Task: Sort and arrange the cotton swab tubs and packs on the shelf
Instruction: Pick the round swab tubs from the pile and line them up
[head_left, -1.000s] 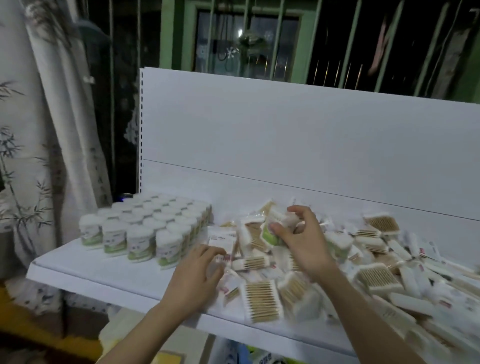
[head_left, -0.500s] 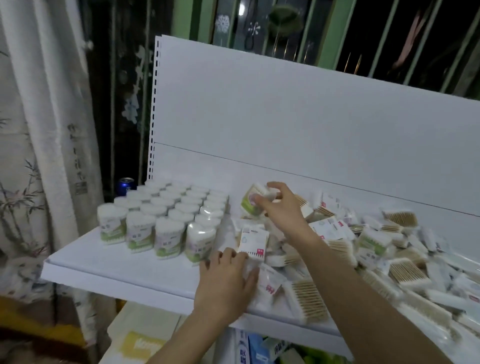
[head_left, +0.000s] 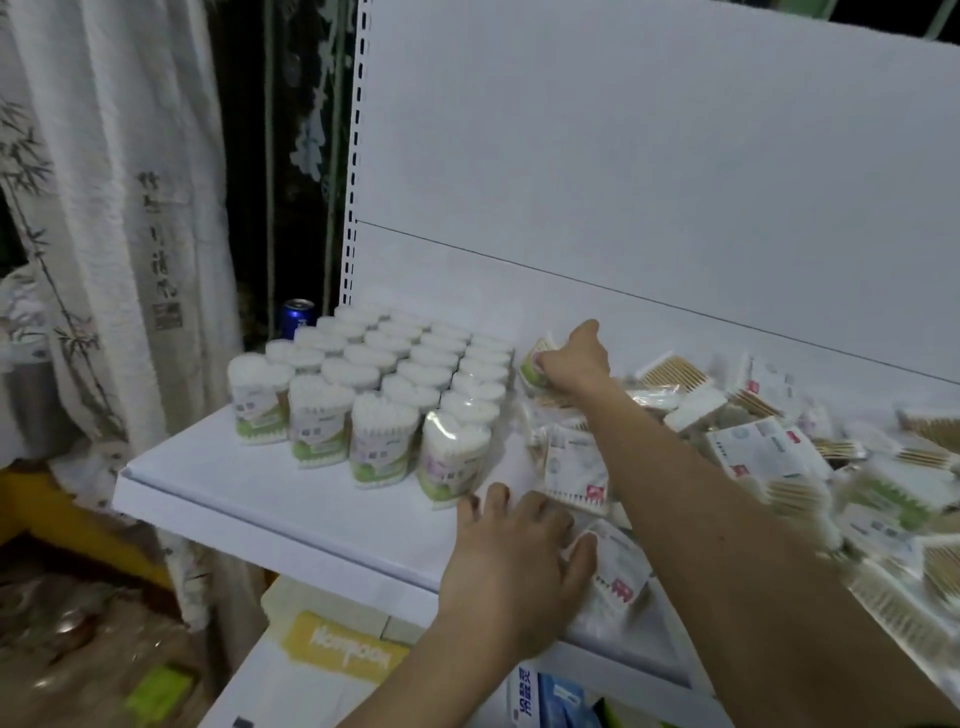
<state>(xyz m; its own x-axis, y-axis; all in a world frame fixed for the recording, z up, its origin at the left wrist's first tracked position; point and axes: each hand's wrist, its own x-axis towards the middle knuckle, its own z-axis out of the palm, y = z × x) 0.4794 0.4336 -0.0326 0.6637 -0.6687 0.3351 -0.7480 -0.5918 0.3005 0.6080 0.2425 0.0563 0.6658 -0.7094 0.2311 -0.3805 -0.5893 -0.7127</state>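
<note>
- A white metal shelf (head_left: 291, 499) carries clear plastic tubs of white cotton swabs with green labels (head_left: 374, 395), standing upright in neat rows at its left end.
- A loose heap of flat clear packs of wooden-stemmed cotton swabs (head_left: 769, 447) covers the shelf's middle and right.
- The right hand (head_left: 574, 358) reaches to the back edge, fingers curled around one green-labelled tub (head_left: 534, 364) just beside the rows.
- The left hand (head_left: 514, 566) lies near the front edge, fingers spread flat on a red-marked pack (head_left: 618, 582).
- A blue drink can (head_left: 297, 315) stands behind the shelf's left end.
</note>
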